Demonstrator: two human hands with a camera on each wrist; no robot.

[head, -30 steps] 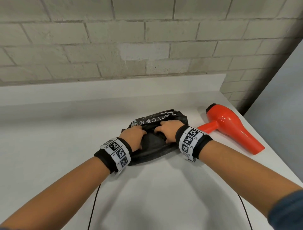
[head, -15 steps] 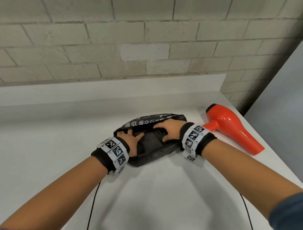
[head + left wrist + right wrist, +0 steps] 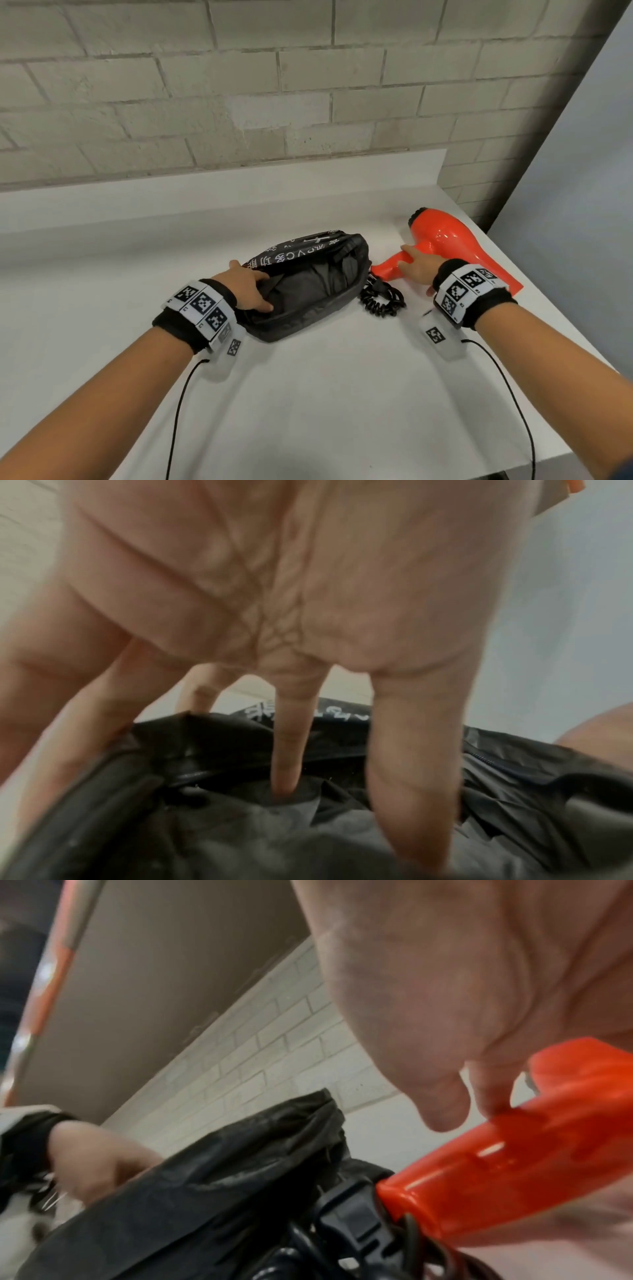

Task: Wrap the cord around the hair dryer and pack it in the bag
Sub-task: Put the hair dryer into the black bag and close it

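The black bag (image 3: 308, 291) with white lettering lies in the middle of the white table, its mouth gaping toward me. My left hand (image 3: 251, 291) is at its left end, straight fingers (image 3: 287, 764) pressed down into the grey lining (image 3: 240, 831), thumb on the far rim. To the right lies the orange hair dryer (image 3: 452, 240), handle pointing at the bag. My right hand (image 3: 416, 267) grips that handle (image 3: 514, 1164), fingers curled over it. The black coiled cord (image 3: 380, 299) lies bunched loose between bag and handle, not wound round the dryer.
The white table (image 3: 342, 411) ends close behind the dryer at its right edge (image 3: 555, 329). A raised white ledge and brick wall (image 3: 274, 102) run along the back. A grey panel (image 3: 582, 205) stands at the right. Thin black cables trail from both wrist bands.
My right hand left the bag and moved right onto the dryer's handle. The left hand stayed in the bag's mouth, which now gapes wider, and the coiled cord shows beside it.
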